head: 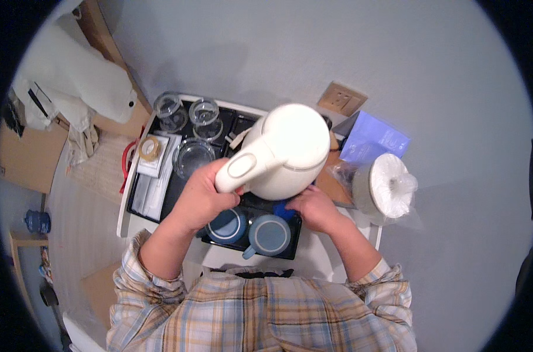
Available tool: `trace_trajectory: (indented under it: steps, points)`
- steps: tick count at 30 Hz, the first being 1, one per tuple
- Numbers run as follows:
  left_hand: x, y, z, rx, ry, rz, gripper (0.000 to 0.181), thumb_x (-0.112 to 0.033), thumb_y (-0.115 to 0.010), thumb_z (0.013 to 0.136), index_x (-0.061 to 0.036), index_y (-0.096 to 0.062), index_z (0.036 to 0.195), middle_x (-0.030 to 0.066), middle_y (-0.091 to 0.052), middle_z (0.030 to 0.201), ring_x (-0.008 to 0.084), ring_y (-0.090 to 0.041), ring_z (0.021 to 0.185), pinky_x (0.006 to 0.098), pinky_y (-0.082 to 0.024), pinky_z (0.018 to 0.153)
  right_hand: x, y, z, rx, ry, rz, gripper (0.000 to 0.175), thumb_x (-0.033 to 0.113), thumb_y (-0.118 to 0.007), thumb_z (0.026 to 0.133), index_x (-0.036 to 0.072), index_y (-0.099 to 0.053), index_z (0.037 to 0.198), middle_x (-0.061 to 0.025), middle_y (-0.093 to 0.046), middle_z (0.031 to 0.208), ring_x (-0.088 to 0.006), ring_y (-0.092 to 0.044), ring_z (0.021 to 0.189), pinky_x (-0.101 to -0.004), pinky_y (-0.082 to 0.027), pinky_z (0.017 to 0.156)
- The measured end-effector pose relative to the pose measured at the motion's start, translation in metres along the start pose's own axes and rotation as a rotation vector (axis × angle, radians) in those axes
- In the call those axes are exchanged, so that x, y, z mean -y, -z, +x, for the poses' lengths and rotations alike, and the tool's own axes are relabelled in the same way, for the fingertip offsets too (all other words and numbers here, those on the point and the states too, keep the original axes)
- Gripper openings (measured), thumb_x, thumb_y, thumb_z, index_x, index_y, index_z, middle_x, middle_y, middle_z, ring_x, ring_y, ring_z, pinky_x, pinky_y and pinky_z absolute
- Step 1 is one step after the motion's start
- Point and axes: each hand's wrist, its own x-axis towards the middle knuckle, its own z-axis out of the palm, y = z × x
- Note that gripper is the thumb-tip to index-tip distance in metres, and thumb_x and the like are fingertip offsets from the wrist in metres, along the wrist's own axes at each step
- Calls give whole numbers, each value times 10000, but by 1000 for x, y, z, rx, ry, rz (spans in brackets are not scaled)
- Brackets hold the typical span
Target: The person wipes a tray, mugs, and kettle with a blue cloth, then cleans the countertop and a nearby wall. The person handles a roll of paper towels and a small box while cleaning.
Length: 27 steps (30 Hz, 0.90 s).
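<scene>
My left hand (pixel 205 191) is closed around the handle of a white electric kettle (pixel 288 145), holding it tilted above a black tray (pixel 169 189). Low on the kettle's right side, my right hand (pixel 312 209) has its fingers on a blue cloth (pixel 285 210); the kettle partly hides the fingertips and the cloth. Two upside-down blue mugs, one on the left (pixel 226 226) and one on the right (pixel 269 235), stand on the tray's near end below the kettle. The kettle's underside and spout are not clearly visible.
Clear glass cups (pixel 204 112) and a glass bowl (pixel 194 156) stand on the tray's left. A tape roll (pixel 149 148) lies on packets there. To the right are a purple box (pixel 374 138) and a plastic-wrapped white roll (pixel 389 187). A wall socket (pixel 342 98) is behind.
</scene>
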Motion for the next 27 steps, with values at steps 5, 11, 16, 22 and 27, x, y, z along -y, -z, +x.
trace_trajectory:
  steps: [5, 11, 16, 22, 27]
  points:
    - [4, 1, 8, 86, -42, 84, 317, 104, -545, 618, -33, -598, 898, -17, -584, 817, 91, -540, 765, 228, -432, 721, 4, -8, -2, -167, -13, 113, 305, 38, -599, 660, 109, -686, 944, -86, -653, 1043, -277, -557, 1071, -392, -382, 983]
    - [5, 10, 13, 42, -67, 104, 348, 112, -528, 605, -20, -598, 919, -10, -582, 841, 98, -536, 795, 228, -421, 758, 5, -2, -8, -163, -2, 176, 209, 92, -630, 763, 85, -677, 967, -97, -647, 1035, -265, -582, 1011, -386, -404, 947]
    - [9, 18, 16, 49, -89, 97, 333, 101, -519, 598, -24, -598, 896, -8, -577, 833, 99, -530, 784, 232, -419, 754, -16, 11, -2, -196, -446, 801, 172, 113, -558, 865, 47, -661, 985, -100, -653, 956, -191, -613, 891, -301, -471, 819]
    - [14, 24, 14, 80, -115, 70, 326, 88, -525, 590, -26, -601, 886, -7, -582, 808, 104, -535, 771, 234, -420, 737, -35, 11, 35, -665, -615, 1883, 354, 212, -420, 963, 29, -487, 1258, -133, -559, 1221, -222, -556, 1064, -337, -445, 930]
    - [14, 30, 14, 94, -138, 114, 330, 82, -525, 591, -22, -603, 895, 6, -595, 797, 111, -546, 764, 235, -428, 727, -54, 10, 68, -676, -552, 2190, 364, 222, -412, 968, -9, -474, 1242, -176, -542, 1235, -294, -522, 1141, -410, -392, 1024]
